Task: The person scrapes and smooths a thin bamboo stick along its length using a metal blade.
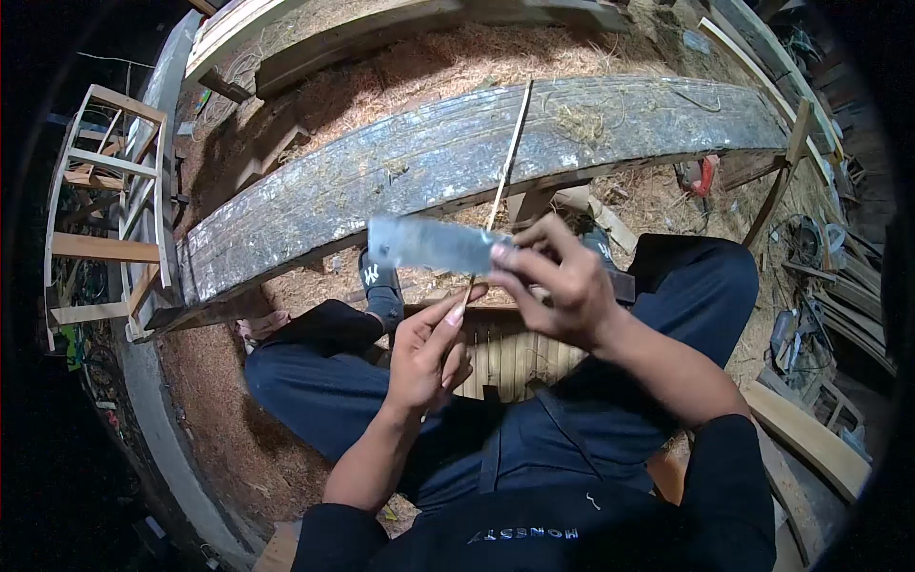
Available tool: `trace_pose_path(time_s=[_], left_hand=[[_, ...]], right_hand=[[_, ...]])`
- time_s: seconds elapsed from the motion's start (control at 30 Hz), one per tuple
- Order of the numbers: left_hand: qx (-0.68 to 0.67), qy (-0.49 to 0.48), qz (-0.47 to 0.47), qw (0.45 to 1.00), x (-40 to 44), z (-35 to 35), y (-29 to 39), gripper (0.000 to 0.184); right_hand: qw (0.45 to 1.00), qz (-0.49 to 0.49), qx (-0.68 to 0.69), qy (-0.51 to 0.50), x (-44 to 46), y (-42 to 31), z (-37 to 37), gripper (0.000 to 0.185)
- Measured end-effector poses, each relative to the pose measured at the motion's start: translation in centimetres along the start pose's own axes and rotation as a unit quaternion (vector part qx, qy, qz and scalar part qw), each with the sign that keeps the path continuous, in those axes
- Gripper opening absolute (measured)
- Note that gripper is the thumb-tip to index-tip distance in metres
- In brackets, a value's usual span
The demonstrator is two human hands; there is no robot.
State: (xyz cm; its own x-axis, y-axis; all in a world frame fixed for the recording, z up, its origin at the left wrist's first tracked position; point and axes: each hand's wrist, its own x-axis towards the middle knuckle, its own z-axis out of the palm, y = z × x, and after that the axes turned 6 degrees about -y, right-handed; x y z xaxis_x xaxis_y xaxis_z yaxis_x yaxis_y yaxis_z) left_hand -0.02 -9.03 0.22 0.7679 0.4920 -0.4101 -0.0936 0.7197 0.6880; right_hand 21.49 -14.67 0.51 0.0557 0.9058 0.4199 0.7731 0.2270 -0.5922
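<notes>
Wooden frame, left edge: ladder-like frame [105, 248] leans near the left end of the long board [381, 176]; apart from both my hands.
Long board: lies crosswise on the far side of my legs, its face scuffed and streaked, with a few curls of shavings on top.
Left hand: my left hand [425, 357] is near and left of centre, thumb and fingers pinching the thin strip [505, 176] along its near part.
Thin strip, position: starts by my left palm, runs away from me and crosses over the long board in view. Cannot tell whether it rests on the board.
Thin strip, long axis: near to far, the far end leaning right.
Metal blade: the broad metal blade [429, 245], blurred, lies left to right, roughly square to the strip and hiding a short length of it. Contact not determinable.
Key relation: the crossing sits just far of my left fingertips and just left of my right ones; left is on the strip itself, right reaches it only through the blade.
Right hand: my right hand [562, 286] is clenched round the blade's right end.
Right side: red-handled item [705, 177] lies far right among shavings; untouched.
</notes>
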Motion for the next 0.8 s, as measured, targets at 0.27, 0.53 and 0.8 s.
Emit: trace_pose_path(time_s=[0.27,0.53,0.8], left_hand=[[0.01,-0.001,-0.022,1.0,-1.0,0.4,0.3,0.045],[-0.007,-0.006,-0.034,0.999,-2.5,-0.1,0.7,0.042],[-0.011,-0.014,-0.039,0.999,-3.1,-0.6,0.4,0.044]], right_hand=[[0.999,0.007,-0.027,0.043,1.2,2.0,0.0,0.023],[0.995,0.03,-0.074,0.067,1.4,3.8,-0.6,0.021],[0.992,-0.039,-0.118,0.012,0.5,3.2,-0.1,0.018]])
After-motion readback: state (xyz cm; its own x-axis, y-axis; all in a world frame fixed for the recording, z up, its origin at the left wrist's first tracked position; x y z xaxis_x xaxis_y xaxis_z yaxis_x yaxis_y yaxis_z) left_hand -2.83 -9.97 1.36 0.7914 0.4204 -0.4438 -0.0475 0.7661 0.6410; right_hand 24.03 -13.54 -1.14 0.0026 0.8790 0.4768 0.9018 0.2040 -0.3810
